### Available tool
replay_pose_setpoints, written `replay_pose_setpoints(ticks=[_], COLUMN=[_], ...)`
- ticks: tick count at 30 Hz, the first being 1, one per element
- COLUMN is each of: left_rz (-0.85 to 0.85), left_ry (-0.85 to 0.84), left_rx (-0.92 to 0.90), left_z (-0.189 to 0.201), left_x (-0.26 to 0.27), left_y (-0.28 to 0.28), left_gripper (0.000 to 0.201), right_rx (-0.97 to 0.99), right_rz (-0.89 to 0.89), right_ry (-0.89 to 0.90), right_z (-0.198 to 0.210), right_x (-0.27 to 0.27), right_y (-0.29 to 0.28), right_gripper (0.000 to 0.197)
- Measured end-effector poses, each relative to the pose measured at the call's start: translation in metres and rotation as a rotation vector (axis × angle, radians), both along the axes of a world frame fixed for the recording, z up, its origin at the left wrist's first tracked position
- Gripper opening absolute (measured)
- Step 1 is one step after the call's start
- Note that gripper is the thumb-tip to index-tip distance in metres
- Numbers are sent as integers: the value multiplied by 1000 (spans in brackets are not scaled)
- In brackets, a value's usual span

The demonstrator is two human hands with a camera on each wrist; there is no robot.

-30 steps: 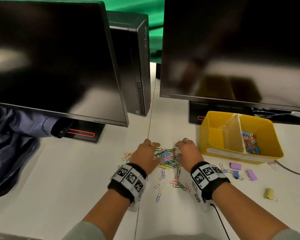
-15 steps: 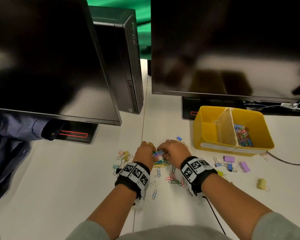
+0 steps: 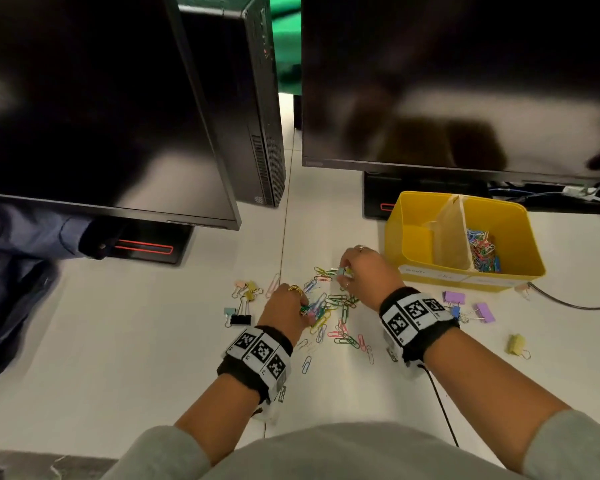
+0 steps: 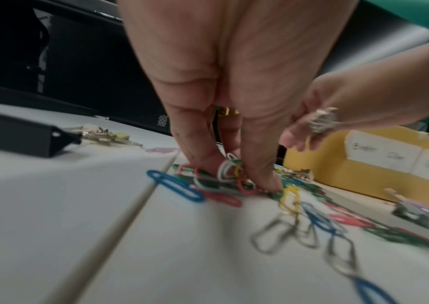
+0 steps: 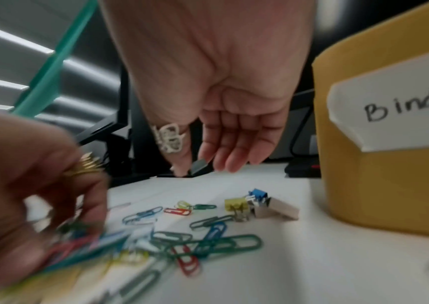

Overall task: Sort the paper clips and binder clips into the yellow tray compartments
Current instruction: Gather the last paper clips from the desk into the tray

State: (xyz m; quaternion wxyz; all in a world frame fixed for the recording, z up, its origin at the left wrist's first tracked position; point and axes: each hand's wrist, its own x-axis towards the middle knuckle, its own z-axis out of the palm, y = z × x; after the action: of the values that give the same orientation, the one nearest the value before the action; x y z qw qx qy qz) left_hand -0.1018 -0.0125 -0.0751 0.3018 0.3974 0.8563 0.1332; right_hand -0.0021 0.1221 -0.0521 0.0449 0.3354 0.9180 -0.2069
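Binder clips (image 3: 240, 308) are still lying loose at the left. The left hand (image 3: 284, 311) is pinching paper clips (image 3: 329, 306) on the bench (image 3: 118, 341); the right hand (image 3: 368, 277) is gripping a small binder clip. The tray (image 3: 520, 268) is holding paper clips only, so sorting is looking barely half finished.

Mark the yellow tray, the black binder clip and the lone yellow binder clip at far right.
yellow tray (image 3: 421, 277): head view, on its near outer wall.
black binder clip (image 3: 240, 319): head view, on its black body.
yellow binder clip (image 3: 515, 344): head view, on its yellow body.
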Motion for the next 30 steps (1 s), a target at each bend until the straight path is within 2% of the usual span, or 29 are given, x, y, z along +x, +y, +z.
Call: replay_pose_setpoints(ticks=[3, 5, 7, 9, 11, 13, 15, 17, 19, 21, 23, 26, 28, 30], left_rz=[-45, -40, -6, -1, -91, -198, -305, -397, -467, -507, -469, -300, -210, -185], left_ry=[-47, -49, -3, 129, 264, 316, 354, 374, 348, 293, 239, 185, 110, 14], left_rx=[-11, 19, 77, 101, -36, -224, -352, -398, -380, -308, -200, 6, 21, -22], left_z=[3, 8, 12, 13, 11, 5, -1, -5, -5, -1, 0, 4, 6, 6], left_x=[5, 4, -1, -9, -14, -14, -2, 14, 25, 24, 16, 1, -3, 2], left_y=[-7, -7, -4, -1, -1, -7, -19, -34, -44, -47, -48, -51, -53, -52], left_gripper=[35, 33, 30, 31, 41, 51, 58, 65, 64, 58, 54, 50, 40, 37], right_rx=[-85, -91, -90, -123, -128, -99, -82, -91, -113, -132, -143, -167, -211, -235], right_rz=[-153, -191, -114, 66, 206, 259, 290, 313, 290, 177, 87, 117, 138, 74], right_ry=[52, 58, 98, 71, -32, -95, -123, -123, -70, 11, -5, -102, -59, 39], right_z=[0, -5, -12, -18, -18, -16, -17, -19, -20, -19, -15, -14, -17, -20], right_x=[-11, -16, -17, -15, -10, -1, 14, 29, 35, 31, 28, 36, 46, 55], right_y=[6, 6, 1, -7, -17, -28, -40, -51, -53, -49, -39, -39, -48, -54], right_gripper=[25, 32, 37, 47, 59, 66, 65, 58, 50, 45, 45, 43, 42, 41])
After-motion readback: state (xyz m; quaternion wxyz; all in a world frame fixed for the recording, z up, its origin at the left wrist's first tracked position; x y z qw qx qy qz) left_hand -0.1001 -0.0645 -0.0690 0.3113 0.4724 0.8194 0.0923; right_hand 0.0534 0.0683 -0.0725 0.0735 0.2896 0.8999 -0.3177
